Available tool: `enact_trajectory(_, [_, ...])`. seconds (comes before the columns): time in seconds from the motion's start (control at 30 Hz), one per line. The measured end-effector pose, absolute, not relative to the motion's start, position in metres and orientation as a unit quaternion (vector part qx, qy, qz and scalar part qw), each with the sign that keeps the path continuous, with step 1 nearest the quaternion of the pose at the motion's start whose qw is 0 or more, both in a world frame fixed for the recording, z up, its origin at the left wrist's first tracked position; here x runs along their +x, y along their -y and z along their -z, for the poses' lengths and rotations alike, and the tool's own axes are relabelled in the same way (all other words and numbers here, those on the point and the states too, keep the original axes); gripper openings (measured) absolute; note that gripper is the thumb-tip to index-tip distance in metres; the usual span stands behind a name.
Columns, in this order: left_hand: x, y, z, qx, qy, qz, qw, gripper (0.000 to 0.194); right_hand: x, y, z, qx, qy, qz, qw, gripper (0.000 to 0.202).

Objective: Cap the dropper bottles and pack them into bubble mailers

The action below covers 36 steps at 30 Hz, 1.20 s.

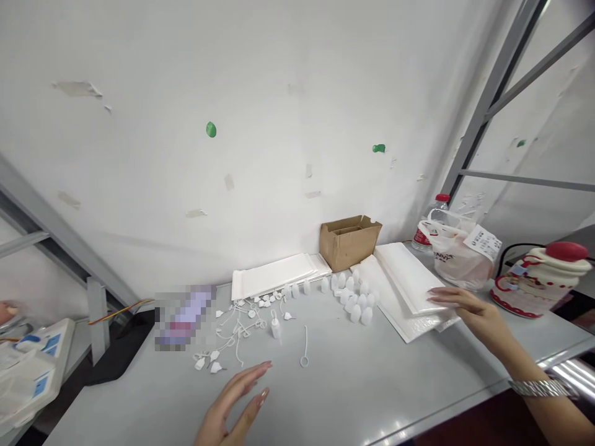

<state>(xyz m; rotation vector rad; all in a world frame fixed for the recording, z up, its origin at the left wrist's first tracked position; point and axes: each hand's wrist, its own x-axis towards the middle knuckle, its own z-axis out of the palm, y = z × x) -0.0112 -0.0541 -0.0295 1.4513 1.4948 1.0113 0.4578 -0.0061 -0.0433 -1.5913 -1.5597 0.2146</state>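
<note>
My left hand [235,402] hovers over the front of the grey table, fingers and thumb apart, holding nothing. At the right, the outstretched fingers of my right hand [474,316] are over the near edge of a white padded envelope [409,279]; whether they touch it I cannot tell. That envelope lies on other white ones. A small white dropper bottle [276,327] stands mid-table, with a thin white stick ending in a ring [304,347] lying beside it. Several white cords with small white end pieces [239,328] are scattered to its left. Several egg-shaped white pieces [356,297] stand grouped near the envelopes.
An open cardboard box [348,244] stands against the wall, and more white envelopes [274,275] lie left of it. A plastic bag [460,254], a red-capped bottle [423,235] and a red-lidded jar [539,282] occupy the right end. A blurred-out purple item [186,319] lies left.
</note>
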Motion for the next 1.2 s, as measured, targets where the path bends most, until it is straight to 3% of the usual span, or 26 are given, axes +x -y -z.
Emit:
enact_trajectory(0.07, [-0.016,0.051,0.037,0.583,-0.600,-0.390,0.384,0.036,0.457,0.013,0.039,-0.637,0.619,-0.073,0.453,0.037])
enact_trajectory(0.23, [-0.041,0.034,0.060,0.597,-0.681,-0.318,0.279,0.042,0.424,0.029,0.022,-0.647,0.578,0.187,0.460,0.028])
enact_trajectory(0.3, [-0.051,0.027,0.067,0.578,-0.720,-0.321,0.211,0.045,0.399,0.029,0.021,-0.601,0.630,0.216,0.442,0.024])
enact_trajectory(0.43, [-0.061,0.020,0.068,0.542,-0.761,-0.315,0.164,0.043,0.350,0.016,0.033,-0.584,0.695,0.153,0.390,0.029])
enact_trajectory(0.63, [-0.061,0.026,0.067,0.529,-0.769,-0.306,0.189,0.042,0.307,-0.008,0.060,-0.661,0.652,0.064,0.367,0.059])
enact_trajectory(0.73, [-0.060,0.030,0.071,0.520,-0.760,-0.324,0.217,0.046,0.298,-0.012,0.066,-0.687,0.623,0.057,0.368,0.064])
enact_trajectory(0.87, [-0.060,0.030,0.068,0.535,-0.731,-0.342,0.250,0.045,0.295,-0.013,0.074,-0.719,0.600,0.041,0.348,0.054])
enact_trajectory(1.2, [-0.045,-0.034,0.045,0.641,-0.719,-0.227,0.143,0.023,0.305,-0.017,0.090,-0.717,0.620,-0.029,0.317,0.026])
